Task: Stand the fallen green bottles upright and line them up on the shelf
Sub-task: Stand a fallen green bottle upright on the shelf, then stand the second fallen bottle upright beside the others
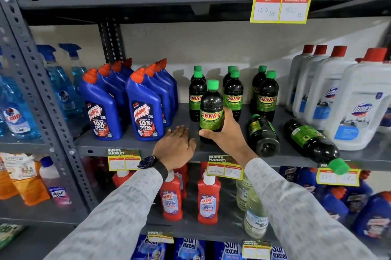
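My right hand point(224, 132) grips the lower part of an upright green-capped Sunny bottle point(211, 109) at the front of the grey shelf point(135, 147). My left hand point(175, 145), wearing a dark watch, rests flat on the shelf edge just left of that bottle, holding nothing. Behind stand several upright Sunny bottles point(267, 96) in three short rows. Two more lie on their sides to the right: one point(264, 135) with its base toward me, another point(311, 143) with its green cap point(338, 166) hanging over the shelf edge.
Blue Harpic bottles point(143, 109) crowd the shelf's left; white Domex jugs point(357, 107) stand at its right, close to the fallen bottles. Price cards hang on the shelf edges. Red Harpic bottles point(208, 198) and clear bottles fill the shelf below.
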`<control>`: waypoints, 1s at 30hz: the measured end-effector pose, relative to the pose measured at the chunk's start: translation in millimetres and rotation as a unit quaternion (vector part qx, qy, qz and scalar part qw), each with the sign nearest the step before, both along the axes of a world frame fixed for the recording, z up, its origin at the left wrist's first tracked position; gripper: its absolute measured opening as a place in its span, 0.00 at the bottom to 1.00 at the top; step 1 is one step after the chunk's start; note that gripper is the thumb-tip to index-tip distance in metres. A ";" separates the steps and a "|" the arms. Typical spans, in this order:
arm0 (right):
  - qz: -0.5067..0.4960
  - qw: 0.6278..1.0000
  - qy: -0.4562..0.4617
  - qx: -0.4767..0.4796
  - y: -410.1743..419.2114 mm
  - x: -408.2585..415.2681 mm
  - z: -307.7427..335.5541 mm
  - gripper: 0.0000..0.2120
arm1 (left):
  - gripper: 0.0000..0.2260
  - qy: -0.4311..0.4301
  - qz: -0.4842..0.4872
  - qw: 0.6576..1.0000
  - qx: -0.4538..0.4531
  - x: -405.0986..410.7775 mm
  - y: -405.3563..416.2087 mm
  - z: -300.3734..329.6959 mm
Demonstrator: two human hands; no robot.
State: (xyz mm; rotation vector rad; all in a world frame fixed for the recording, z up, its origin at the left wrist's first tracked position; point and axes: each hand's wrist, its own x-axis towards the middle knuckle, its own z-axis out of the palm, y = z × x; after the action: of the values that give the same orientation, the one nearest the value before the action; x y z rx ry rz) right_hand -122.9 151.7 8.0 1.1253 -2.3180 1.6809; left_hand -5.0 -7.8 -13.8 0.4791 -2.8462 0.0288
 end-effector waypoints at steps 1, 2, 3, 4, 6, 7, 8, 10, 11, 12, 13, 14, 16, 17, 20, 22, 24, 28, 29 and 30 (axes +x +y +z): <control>0.002 1.000 0.002 -0.005 1.2 2.5 1.6 0.39 | 0.30 0.000 0.000 1.000 0.000 0.0 -0.1 0.0; 0.007 1.000 0.003 -0.019 2.7 5.4 2.9 0.38 | 0.30 0.001 0.000 1.000 0.000 0.0 -0.1 -0.1; 0.013 0.999 -0.001 -0.042 4.9 9.0 4.7 0.37 | 0.29 0.001 0.000 1.000 0.002 -0.1 -0.2 -0.2; 0.012 0.998 -0.006 -0.069 8.1 12.7 7.5 0.38 | 0.29 0.000 0.000 1.000 0.005 -0.3 -0.4 -0.1; -0.022 0.993 0.015 -0.113 17.5 19.3 18.5 0.37 | 0.29 -0.005 0.000 1.000 0.008 -1.2 -1.0 0.1; -0.059 0.990 0.055 -0.117 23.0 20.2 27.9 0.34 | 0.30 -0.009 0.000 1.000 0.010 -1.8 -1.5 0.6; -0.105 0.983 0.107 -0.105 29.1 17.6 39.1 0.30 | 0.30 -0.013 -0.001 1.000 0.015 -2.2 -1.9 1.0; -0.190 0.961 0.199 -0.037 42.4 3.9 62.1 0.20 | 0.31 -0.015 -0.005 1.000 0.022 -1.9 -2.6 1.1; -0.216 0.951 0.221 0.026 49.6 -4.8 72.2 0.16 | 0.31 -0.013 -0.007 1.000 0.022 -1.6 -2.7 0.5; -0.231 0.942 0.223 0.096 56.4 -14.3 79.8 0.14 | 0.31 -0.010 -0.009 1.000 0.019 -1.3 -2.7 0.1; -0.240 0.935 0.203 0.164 62.9 -24.0 83.9 0.14 | 0.31 -0.009 -0.010 1.000 0.017 -1.0 -2.6 -0.1; -0.244 0.929 0.168 0.221 68.9 -32.7 85.0 0.17 | 0.31 -0.009 -0.008 1.000 0.018 -0.7 -2.5 0.0; -0.238 0.922 0.089 0.291 79.8 -43.9 81.1 0.24 | 0.31 -0.010 -0.006 1.000 0.026 -0.8 -1.7 0.8; -0.234 0.919 0.059 0.312 84.2 -47.6 77.4 0.26 | 0.31 -0.011 -0.005 1.000 0.029 -0.7 -1.0 1.6; -0.217 0.912 -0.027 0.347 91.3 -55.4 66.6 0.28 | 0.30 -0.015 -0.004 0.999 0.030 0.4 1.4 4.3; -0.196 0.917 -0.106 0.331 92.3 -56.2 62.1 0.28 | 0.30 -0.017 -0.002 1.000 0.026 1.6 2.9 6.6; -0.187 0.926 -0.179 0.275 92.5 -54.3 57.7 0.25 | 0.29 -0.025 0.000 1.000 0.005 2.4 3.8 8.0; -0.174 0.938 -0.219 0.206 95.0 -52.8 55.5 0.21 | 0.29 -0.036 0.002 0.999 -0.013 1.4 4.8 7.0; -0.168 0.943 -0.221 0.181 95.7 -52.0 57.6 0.21 | 0.29 -0.036 0.003 0.999 -0.006 1.2 4.7 7.0; -0.158 0.951 -0.219 0.148 95.4 -52.1 60.5 0.21 | 0.29 -0.035 0.004 0.999 0.003 0.8 4.5 7.2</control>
State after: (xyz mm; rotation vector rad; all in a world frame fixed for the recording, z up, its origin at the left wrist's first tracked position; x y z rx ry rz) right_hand -175.0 247.1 68.5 0.3838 -2.8999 1.6235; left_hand -4.2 -3.4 -6.7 0.5002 -2.9145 0.0389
